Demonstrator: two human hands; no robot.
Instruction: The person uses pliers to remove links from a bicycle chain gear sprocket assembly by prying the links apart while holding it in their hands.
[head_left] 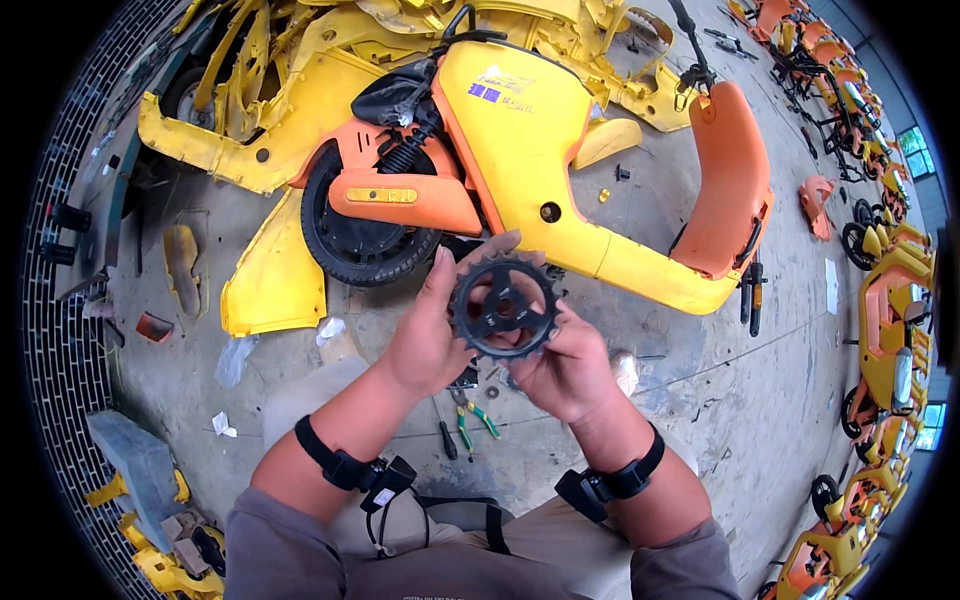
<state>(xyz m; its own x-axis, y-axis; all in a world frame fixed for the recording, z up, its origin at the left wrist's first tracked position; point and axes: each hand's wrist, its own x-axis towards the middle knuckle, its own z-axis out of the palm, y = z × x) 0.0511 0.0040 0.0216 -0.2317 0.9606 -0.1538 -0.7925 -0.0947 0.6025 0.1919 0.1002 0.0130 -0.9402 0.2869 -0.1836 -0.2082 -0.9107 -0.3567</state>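
Note:
A black toothed sprocket (pixel 487 332) with a small centre hole is held up between both my hands, its flat side facing me. My left hand (pixel 432 320) grips its left edge, with the thumb raised beside the teeth. At the lower right edge, my right hand (pixel 562 365) is closed on it with the thumb near the rim. Some of the fingers are hidden behind the sprocket. Beyond it, a yellow and orange electric scooter (pixel 515 140) lies on its side, with its black-tyred wheel (pixel 365 262) toward me.
Below my hands, green-handled pliers (pixel 463 420) and a screwdriver (pixel 446 436) lie on the concrete floor. Yellow body panels (pixel 275 265) are piled behind and left of the scooter. A row of scooters (pixel 885 340) lines the right side. A plastic bag (pixel 235 360) lies at left.

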